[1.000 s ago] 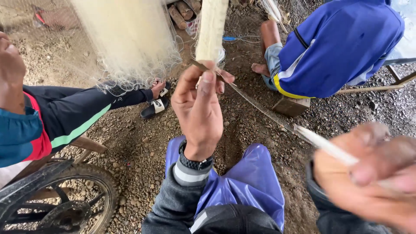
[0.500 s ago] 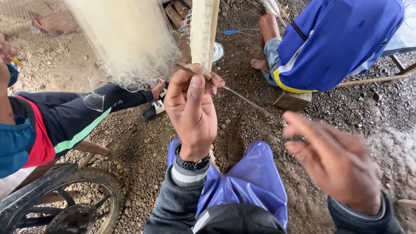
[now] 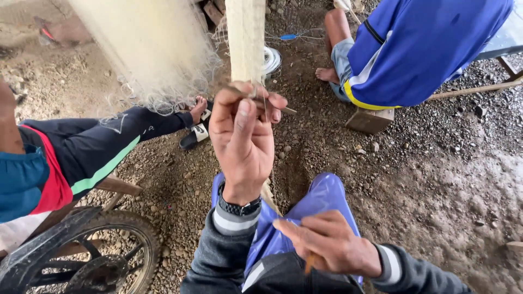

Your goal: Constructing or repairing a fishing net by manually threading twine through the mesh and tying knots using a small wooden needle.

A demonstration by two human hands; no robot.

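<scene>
My left hand [image 3: 242,136] is raised in the middle of the view. Its thumb and fingers pinch the lower end of a bunched pale fishing net strip [image 3: 245,38] that hangs from above. A thin dark sliver [image 3: 284,109] sticks out to the right from the same pinch. A pale cord [image 3: 267,193] runs down behind that wrist, which wears a black watch [image 3: 237,207]. My right hand [image 3: 332,245] rests low on my lap over blue shorts [image 3: 321,198]. Its fingers are curled around a thin brown stick [image 3: 309,263].
A wide sheet of pale net [image 3: 147,49] hangs at upper left. One person in a blue shirt [image 3: 419,49] sits on a wooden block [image 3: 370,120] at upper right. Another person's black-trousered leg [image 3: 109,147] and sandal [image 3: 197,133] lie left. A spoked wheel [image 3: 109,256] stands at lower left, on gravel.
My right hand has dropped from out at the right, where it held a pale line taut, down onto my lap. My left hand keeps its pinch on the net strip.
</scene>
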